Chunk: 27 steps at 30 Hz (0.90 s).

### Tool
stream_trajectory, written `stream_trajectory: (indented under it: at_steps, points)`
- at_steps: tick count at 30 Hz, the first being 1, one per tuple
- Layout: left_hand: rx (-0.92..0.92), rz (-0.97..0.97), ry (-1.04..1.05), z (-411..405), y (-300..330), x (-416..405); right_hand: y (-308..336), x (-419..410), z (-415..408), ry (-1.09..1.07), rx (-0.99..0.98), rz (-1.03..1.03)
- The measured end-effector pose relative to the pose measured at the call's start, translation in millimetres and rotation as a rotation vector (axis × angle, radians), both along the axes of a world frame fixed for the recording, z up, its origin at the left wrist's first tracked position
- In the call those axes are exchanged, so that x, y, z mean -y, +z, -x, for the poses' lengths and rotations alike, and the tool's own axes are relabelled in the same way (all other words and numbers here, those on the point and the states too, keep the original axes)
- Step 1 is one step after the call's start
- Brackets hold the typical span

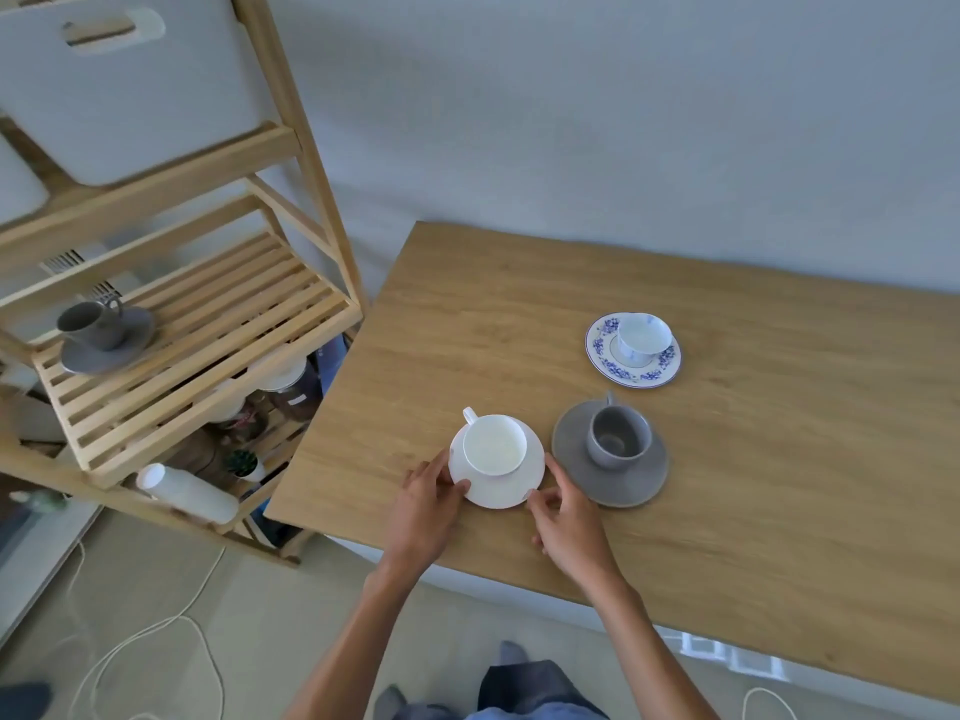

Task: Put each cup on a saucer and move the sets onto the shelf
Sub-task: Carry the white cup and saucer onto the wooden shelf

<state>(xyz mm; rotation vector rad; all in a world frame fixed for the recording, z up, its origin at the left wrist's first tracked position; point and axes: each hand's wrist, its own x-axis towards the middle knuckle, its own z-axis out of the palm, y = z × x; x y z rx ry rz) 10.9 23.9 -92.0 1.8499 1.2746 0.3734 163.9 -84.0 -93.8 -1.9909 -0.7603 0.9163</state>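
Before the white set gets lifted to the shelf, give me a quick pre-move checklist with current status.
1. White cup seated on white saucer: ok.
2. Left hand on the saucer's left rim: ok.
3. Right hand on its right rim: ok.
4. Fingers under the rim for a lift: cannot tell.
5. Free space on the shelf beside the grey set: ok.
6. Gap to the grey saucer on the table: not ok, very close.

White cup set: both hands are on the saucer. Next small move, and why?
Probably lift the white saucer level, since the left hand and right hand grip its opposite rims and the white cup already sits on it. The shelf beside the grey set has room.
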Motion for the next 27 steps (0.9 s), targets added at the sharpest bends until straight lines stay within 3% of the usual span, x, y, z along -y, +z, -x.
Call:
stream_trajectory:
  at_steps: [10,20,27]
  points:
    - [0.113,0.048,0.13,3.8,0.5,-0.2,-24.2,-23.6,5.7,-0.04,0.13,0.031]
    - [0.185,0.088,0.248,50.3,5.9,-28.1,-13.0,-62.2,39.1,-0.011,0.001,-0.033]
    - [0.225,-0.008,0.277,102.4,28.6,-88.7,22.5,-133.2,83.3,0.044,-0.093,-0.096]
